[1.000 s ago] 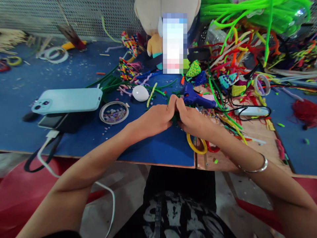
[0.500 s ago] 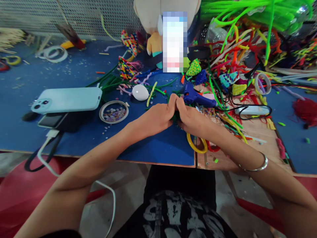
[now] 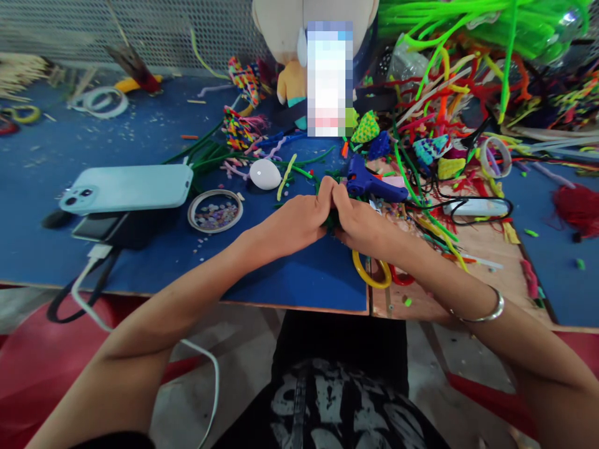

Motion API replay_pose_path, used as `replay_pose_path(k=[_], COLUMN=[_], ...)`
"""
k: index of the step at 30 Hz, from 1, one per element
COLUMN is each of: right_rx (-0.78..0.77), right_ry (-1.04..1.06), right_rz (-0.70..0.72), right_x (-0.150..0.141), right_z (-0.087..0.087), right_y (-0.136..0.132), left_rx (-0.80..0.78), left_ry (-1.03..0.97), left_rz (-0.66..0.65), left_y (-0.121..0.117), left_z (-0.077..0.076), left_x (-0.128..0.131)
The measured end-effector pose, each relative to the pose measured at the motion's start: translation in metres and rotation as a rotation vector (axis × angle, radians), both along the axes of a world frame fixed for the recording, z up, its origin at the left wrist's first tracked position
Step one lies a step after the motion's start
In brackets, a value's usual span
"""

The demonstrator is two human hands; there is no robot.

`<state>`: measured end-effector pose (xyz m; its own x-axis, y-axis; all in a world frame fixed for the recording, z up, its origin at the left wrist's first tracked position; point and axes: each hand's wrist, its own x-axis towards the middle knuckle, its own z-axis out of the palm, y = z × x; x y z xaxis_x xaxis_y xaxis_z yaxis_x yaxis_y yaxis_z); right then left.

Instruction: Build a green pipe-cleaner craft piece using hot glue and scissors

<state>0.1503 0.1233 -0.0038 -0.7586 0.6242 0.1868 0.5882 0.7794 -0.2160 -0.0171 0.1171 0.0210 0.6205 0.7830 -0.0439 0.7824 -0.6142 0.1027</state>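
My left hand point(image 3: 304, 218) and my right hand point(image 3: 358, 224) meet over the table, fingers closed and thumbs pressed together. Both grip a dark green pipe-cleaner piece point(image 3: 333, 219), of which only fuzzy bits show between and behind the hands; its shape is hidden. Just beyond my right hand lies a blue glue gun point(image 3: 374, 181). Yellow-handled scissors point(image 3: 372, 271) rest below my right wrist, partly under it. A white egg-shaped object point(image 3: 265, 174) and a pale yellow pipe-cleaner piece point(image 3: 287, 178) lie beyond my left hand.
A light blue phone point(image 3: 131, 189) sits on a dark device with a white cable, at left. Near it is a round container point(image 3: 191, 215) of small beads. A lit, blurred screen point(image 3: 330, 81) stands behind. Tangled pipe cleaners point(image 3: 444, 106) and a power strip point(image 3: 477, 207) cover the right.
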Motion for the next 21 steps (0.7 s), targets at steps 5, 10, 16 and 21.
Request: replay_pose_path(k=[5, 10, 16, 21], right_rx=[-0.053, -0.086, -0.081, -0.062], right_ry=[-0.03, -0.066, -0.054, -0.062], right_rz=[-0.04, -0.066, -0.074, -0.067], right_x=[-0.0021, -0.0039, -0.004, -0.0035], right_z=[0.0037, 0.0061, 0.0063, 0.0066], right_y=[-0.0017, -0.0025, -0.0028, -0.0031], left_rx=[0.006, -0.007, 0.013, 0.006], left_ry=[0.01, 0.0, -0.014, 0.024], left_rz=[0.007, 0.014, -0.006, 0.0], left_y=[-0.0003, 0.0002, 0.0006, -0.0006], left_z=[0.0008, 0.0, -0.0013, 0.0004], left_x=[0.001, 0.0014, 0.0008, 0.001])
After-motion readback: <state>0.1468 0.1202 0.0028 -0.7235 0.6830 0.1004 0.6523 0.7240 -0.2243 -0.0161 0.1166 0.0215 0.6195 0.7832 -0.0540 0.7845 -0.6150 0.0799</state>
